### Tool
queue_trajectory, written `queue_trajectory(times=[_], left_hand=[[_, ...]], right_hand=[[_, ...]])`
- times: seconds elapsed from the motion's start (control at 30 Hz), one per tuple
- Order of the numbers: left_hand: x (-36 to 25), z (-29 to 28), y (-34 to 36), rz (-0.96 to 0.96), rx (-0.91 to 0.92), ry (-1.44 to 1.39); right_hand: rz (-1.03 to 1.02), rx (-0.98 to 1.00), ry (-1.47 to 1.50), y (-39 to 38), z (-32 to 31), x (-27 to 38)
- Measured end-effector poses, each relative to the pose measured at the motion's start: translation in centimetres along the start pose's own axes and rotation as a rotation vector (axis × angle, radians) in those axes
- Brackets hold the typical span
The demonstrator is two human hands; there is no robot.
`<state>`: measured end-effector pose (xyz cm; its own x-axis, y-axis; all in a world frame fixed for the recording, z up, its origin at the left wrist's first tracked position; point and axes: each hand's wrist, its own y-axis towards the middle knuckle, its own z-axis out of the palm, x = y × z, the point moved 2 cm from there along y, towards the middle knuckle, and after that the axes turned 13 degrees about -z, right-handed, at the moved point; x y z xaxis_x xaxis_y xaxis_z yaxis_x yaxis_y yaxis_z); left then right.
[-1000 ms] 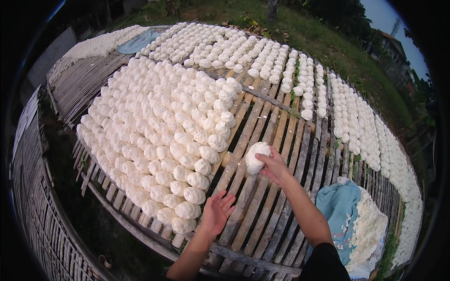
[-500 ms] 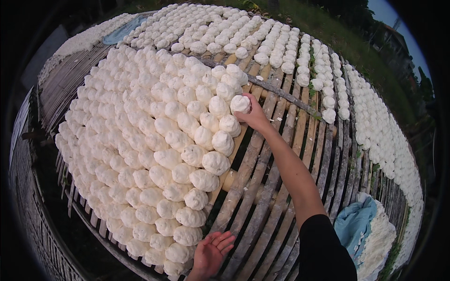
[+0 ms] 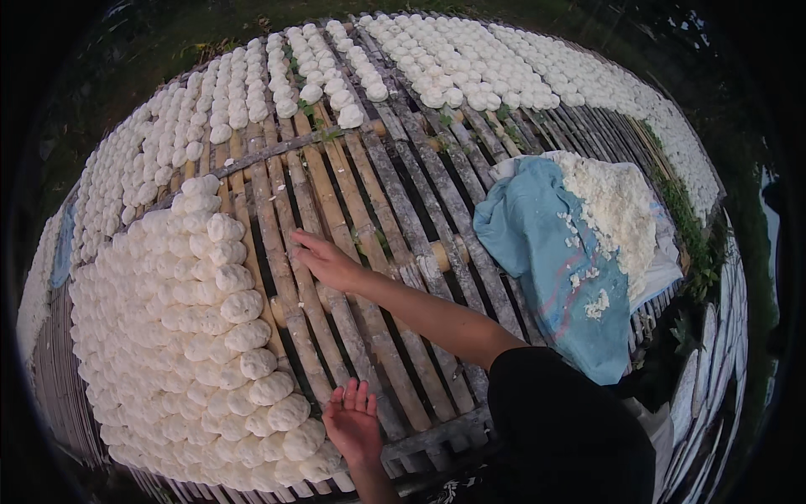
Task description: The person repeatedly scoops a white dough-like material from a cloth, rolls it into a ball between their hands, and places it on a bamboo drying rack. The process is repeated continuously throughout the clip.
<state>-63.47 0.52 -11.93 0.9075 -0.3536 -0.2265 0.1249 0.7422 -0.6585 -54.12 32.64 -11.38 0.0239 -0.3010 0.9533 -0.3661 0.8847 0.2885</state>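
Observation:
Rows of white, doughy-looking lumps [image 3: 180,323] lie packed side by side on the bamboo slats [image 3: 369,336] to my left. My right hand [image 3: 326,263] hovers over the slats to the right of these rows, fingers stretched out and holding nothing. Lower down, close to the nearest lumps, my left hand [image 3: 353,422] is turned palm up with its fingers apart; nothing lies in it. To the right, a blue cloth [image 3: 537,260] is spread beside a heap of white crumbly mass [image 3: 617,214], with bits of it scattered on the cloth.
More white lumps [image 3: 453,63] stand in rows along the far side of the platform. A thin bamboo crosspiece [image 3: 277,149] runs across the slats, which have dark gaps between them. Green plants [image 3: 693,239] grow past the heap on the right.
My right hand has let go of a white lump at the end of a row and drawn back over the slats. The view has swung right, bringing the cloth and heap farther in.

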Motion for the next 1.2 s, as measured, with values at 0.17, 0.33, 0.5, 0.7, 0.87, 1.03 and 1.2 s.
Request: queue_trajectory(times=[0.17, 0.33, 0.5, 0.7, 0.87, 1.03, 1.2], left_hand=[[7.0, 2.2, -2.2, -0.111, -0.029, 0.189], [16.7, 6.0, -2.5, -0.255, -0.050, 0.398], [29.0, 10.8, -2.4, -0.379, -0.035, 0.549], [40.8, 15.2, -2.8, -0.481, -0.081, 0.548], [44.7, 17.0, -2.4, -0.425, -0.173, 0.561], [45.2, 18.1, -1.4, -0.370, -0.178, 0.497], [44.8, 18.8, -1.2, -0.310, -0.189, 0.466]], right_hand=[[0.172, -0.181, 0.148, -26.4, -18.4, 9.8], [0.304, -0.785, -0.137, -45.5, -39.1, 14.8], [0.307, -0.868, -0.744, -53.2, -56.9, 11.5], [0.326, -0.582, -1.332, -47.9, -71.0, 9.2], [0.460, -0.298, -1.750, -45.1, -75.9, 6.7], [0.486, -0.278, -1.704, -46.8, -73.0, 3.6], [0.613, -0.214, -1.242, -48.5, -70.6, 3.7]])
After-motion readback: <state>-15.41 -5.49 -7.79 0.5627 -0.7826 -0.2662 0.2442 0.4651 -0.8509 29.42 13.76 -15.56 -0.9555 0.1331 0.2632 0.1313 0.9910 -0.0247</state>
